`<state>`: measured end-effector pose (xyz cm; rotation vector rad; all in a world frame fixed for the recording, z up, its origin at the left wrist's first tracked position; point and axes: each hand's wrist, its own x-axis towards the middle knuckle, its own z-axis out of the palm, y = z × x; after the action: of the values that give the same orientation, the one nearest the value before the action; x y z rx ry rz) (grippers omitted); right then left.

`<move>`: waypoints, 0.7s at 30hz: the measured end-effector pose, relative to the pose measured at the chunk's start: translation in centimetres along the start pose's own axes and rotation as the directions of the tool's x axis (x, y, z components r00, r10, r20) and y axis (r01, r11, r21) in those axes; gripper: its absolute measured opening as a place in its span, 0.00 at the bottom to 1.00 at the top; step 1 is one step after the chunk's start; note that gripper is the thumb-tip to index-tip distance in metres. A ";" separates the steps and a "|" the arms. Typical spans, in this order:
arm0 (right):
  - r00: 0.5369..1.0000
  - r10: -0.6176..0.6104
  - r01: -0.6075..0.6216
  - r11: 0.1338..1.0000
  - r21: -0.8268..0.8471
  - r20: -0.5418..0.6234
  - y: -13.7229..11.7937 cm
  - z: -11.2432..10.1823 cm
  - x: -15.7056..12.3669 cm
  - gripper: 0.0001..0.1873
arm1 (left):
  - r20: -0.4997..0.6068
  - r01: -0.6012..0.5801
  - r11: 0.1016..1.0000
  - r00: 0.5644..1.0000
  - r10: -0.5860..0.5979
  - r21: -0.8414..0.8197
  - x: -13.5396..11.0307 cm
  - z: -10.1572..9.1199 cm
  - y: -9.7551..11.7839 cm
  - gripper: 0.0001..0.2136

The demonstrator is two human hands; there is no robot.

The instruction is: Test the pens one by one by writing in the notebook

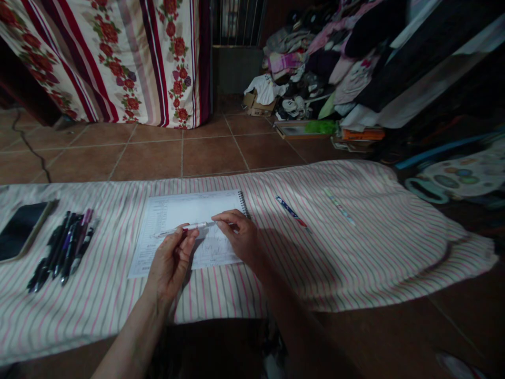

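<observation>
Above a spiral-bound sheet of paper (177,207), my left hand (171,258) is closed around a white pen (197,226) with red marks. The pen lies nearly level, its right end toward my other hand. My right hand (239,236) pinches at that right end with thumb and forefinger; whether a separate small part sits in the pinch is too fine to make out. Faint handwriting and printed lines show on the paper. To the right, a dark blue and red pen (291,211) and a pale patterned pen (339,206) lie apart on the striped cloth.
A striped cloth (355,263) covers the low surface. At the left lie several dark and purple pens (65,245) in a bunch and a phone (23,230). Beyond are a tiled floor (158,152), a floral curtain (138,63) and a heap of clothes (311,63).
</observation>
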<state>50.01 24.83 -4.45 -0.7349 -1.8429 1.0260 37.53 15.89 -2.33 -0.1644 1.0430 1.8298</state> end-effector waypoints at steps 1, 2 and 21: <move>1.000 -0.004 0.004 1.000 -0.004 0.003 0.0 0.0 0.0 0.09 | 0.001 -0.002 1.000 1.000 0.002 0.003 0.0 0.0 0.0 0.12; 1.000 -0.005 0.005 1.000 -0.008 0.007 -0.1 -0.1 0.0 0.09 | 0.003 -0.003 1.000 1.000 0.003 0.006 0.0 0.0 0.0 0.12; 0.999 -0.011 0.013 0.999 -0.052 0.037 0.0 -0.1 -0.1 0.10 | 0.009 -0.008 1.000 1.000 0.007 0.020 0.2 -0.3 0.0 0.11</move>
<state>50.17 24.81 -4.50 -0.7399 -1.9100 0.9926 37.28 15.77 -2.62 -0.1405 1.0563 1.8248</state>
